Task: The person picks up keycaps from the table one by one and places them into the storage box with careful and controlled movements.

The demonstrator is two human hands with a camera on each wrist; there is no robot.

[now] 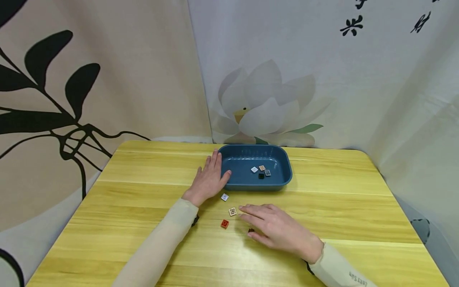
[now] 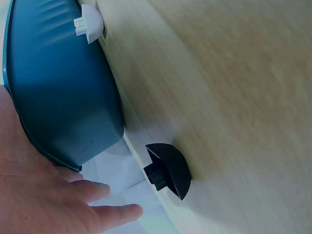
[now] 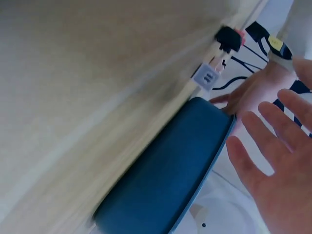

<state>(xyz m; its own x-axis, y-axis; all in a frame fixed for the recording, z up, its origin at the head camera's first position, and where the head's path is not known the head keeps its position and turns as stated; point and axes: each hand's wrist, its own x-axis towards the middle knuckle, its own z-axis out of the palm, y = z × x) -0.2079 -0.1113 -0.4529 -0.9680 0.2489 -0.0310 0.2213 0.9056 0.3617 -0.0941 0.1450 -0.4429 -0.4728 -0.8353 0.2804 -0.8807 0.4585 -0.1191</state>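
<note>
Resting straight fingers against the blue tray (image 1: 251, 187), mid-frame, the left hand (image 1: 207, 181) apparently steadies it while the right hand (image 1: 279, 229), fingers spread and empty, hovers at the black keycap (image 1: 251, 230), lower centre, a likely pick-up needing a pinch.

Pale cloth (image 1: 150, 71) printed with black leaves (image 1: 82, 85) and a large white flower (image 1: 269, 105) hangs behind the yellow wood-grain tabletop (image 1: 351, 195).

Four small pieces (image 1: 254, 170) sit in the upright blue tray (image 1: 234, 167); four loose pieces (image 1: 224, 224), one red, lie outside it.
</note>
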